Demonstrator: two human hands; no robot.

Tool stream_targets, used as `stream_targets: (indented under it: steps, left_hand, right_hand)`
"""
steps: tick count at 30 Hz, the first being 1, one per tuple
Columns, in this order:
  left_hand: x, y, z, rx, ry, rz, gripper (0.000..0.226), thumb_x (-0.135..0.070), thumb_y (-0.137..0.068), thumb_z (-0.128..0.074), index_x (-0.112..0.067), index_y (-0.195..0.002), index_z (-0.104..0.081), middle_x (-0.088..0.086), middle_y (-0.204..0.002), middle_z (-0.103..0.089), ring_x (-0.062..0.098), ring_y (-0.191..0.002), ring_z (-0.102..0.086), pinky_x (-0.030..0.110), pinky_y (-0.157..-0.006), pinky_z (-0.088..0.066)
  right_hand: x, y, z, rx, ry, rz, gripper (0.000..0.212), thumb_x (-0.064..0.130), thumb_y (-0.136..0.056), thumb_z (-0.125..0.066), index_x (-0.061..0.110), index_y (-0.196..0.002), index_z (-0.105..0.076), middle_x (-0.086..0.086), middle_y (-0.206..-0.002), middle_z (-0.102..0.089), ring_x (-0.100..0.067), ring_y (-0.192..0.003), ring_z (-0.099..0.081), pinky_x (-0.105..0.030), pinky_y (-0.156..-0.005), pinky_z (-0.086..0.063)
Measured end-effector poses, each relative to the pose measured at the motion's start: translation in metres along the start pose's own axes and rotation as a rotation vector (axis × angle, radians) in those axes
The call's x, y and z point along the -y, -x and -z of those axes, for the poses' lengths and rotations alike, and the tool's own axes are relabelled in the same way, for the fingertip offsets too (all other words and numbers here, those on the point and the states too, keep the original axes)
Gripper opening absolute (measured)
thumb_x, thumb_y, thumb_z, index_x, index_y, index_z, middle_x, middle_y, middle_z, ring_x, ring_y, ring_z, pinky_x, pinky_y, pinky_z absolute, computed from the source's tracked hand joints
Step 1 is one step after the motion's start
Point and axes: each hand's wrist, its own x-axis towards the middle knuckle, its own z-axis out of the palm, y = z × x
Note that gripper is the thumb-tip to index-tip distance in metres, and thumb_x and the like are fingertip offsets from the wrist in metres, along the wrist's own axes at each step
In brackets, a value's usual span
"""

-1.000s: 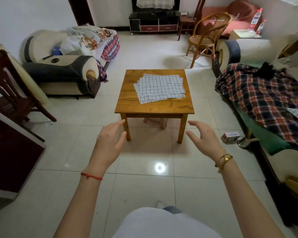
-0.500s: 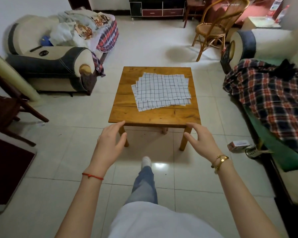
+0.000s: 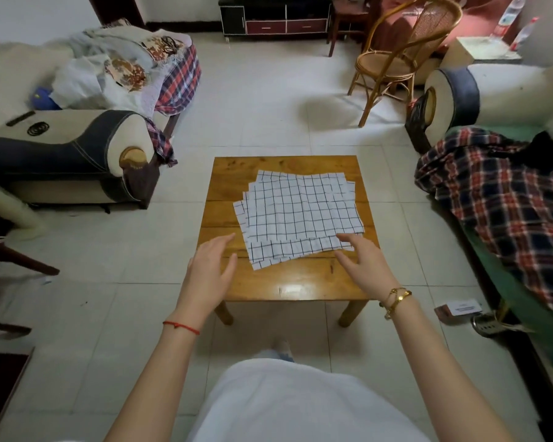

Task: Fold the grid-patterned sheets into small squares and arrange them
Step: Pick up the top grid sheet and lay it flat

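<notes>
Nearby, sofas point(image 3: 71, 154) and plaid blanket point(image 3: 505, 202) flank the table point(image 3: 288, 282)

Both arms reach forward and slightly inward from the bottom of the view, bare to above the elbows. The left hand point(image 3: 210, 273) is open, palm turned inward and down, fingers point(image 3: 221, 243) straight and close together, thumb set apart. A thin red string circles its wrist. The right hand point(image 3: 364, 264) is also open, fingers loosely spread and gently curled, palm down. Gold bracelets sit on the right wrist. Neither hand holds anything.
</notes>
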Motion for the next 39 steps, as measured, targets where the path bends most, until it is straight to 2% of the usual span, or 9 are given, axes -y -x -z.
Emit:
stream_targets:
  steps: [3,8,11,17,22,32,39]
  left_hand:
    - [0.004,-0.041,-0.007,0.034,-0.025,-0.017,0.042,-0.026,-0.097,-0.05,-0.023,-0.139,-0.045,-0.004,-0.138,-0.051,0.013,-0.13,-0.042,0.037,-0.109,-0.037]
    - [0.014,-0.091,-0.018,0.054,-0.011,0.0,0.041,-0.023,-0.097,-0.051,-0.022,-0.138,-0.047,-0.003,-0.137,-0.052,0.013,-0.129,-0.043,0.033,-0.106,-0.037]
    - [0.023,-0.112,-0.027,0.082,-0.01,0.035,0.042,-0.024,-0.097,-0.051,-0.023,-0.139,-0.046,-0.004,-0.138,-0.051,0.012,-0.129,-0.043,0.036,-0.107,-0.039]
    - [0.04,-0.149,-0.048,0.131,-0.03,0.083,0.044,-0.022,-0.096,-0.053,-0.022,-0.139,-0.046,-0.003,-0.139,-0.051,0.014,-0.131,-0.043,0.039,-0.11,-0.038]
    - [0.058,-0.173,-0.065,0.163,-0.05,0.123,0.045,-0.017,-0.095,-0.053,-0.022,-0.139,-0.046,-0.001,-0.138,-0.052,0.016,-0.131,-0.043,0.042,-0.11,-0.038]
    - [0.126,-0.231,-0.107,0.328,-0.12,0.139,0.049,-0.016,-0.095,-0.052,-0.019,-0.143,-0.042,0.002,-0.144,-0.046,0.018,-0.136,-0.036,0.038,-0.112,-0.032]
    - [0.176,-0.268,-0.16,0.383,-0.156,0.11,0.047,-0.014,-0.096,-0.048,-0.02,-0.142,-0.041,-0.001,-0.142,-0.048,0.016,-0.133,-0.037,0.036,-0.11,-0.031]
  right_hand:
    - [0.0,-0.035,-0.004,-0.006,-0.009,-0.03,0.043,0.027,-0.095,-0.053,0.013,-0.135,-0.047,0.0,-0.136,-0.051,-0.015,-0.129,-0.041,-0.02,-0.1,-0.026]
    - [-0.008,-0.079,-0.014,0.042,0.004,-0.067,0.043,0.027,-0.094,-0.054,0.013,-0.134,-0.048,-0.001,-0.134,-0.052,-0.015,-0.128,-0.041,-0.025,-0.104,-0.03]
    - [-0.015,-0.104,-0.023,0.072,0.013,-0.081,0.042,0.026,-0.094,-0.054,0.013,-0.134,-0.048,-0.001,-0.134,-0.052,-0.015,-0.128,-0.04,-0.022,-0.103,-0.025]
    - [-0.032,-0.16,-0.049,0.178,0.031,-0.041,0.042,0.029,-0.094,-0.053,0.016,-0.134,-0.047,0.0,-0.133,-0.051,-0.017,-0.127,-0.042,-0.036,-0.108,-0.036]
    - [-0.033,-0.206,-0.079,0.271,0.085,0.028,0.043,0.03,-0.094,-0.052,0.015,-0.134,-0.046,-0.002,-0.132,-0.051,-0.02,-0.125,-0.042,-0.035,-0.106,-0.036]
    - [-0.026,-0.281,-0.172,0.454,0.201,0.024,0.044,0.03,-0.093,-0.053,0.013,-0.133,-0.045,-0.007,-0.133,-0.05,-0.024,-0.124,-0.041,-0.036,-0.105,-0.037]
    - [-0.041,-0.314,-0.256,0.422,0.258,-0.002,0.046,0.025,-0.091,-0.056,0.012,-0.133,-0.044,-0.008,-0.131,-0.049,-0.025,-0.122,-0.041,-0.035,-0.102,-0.038]
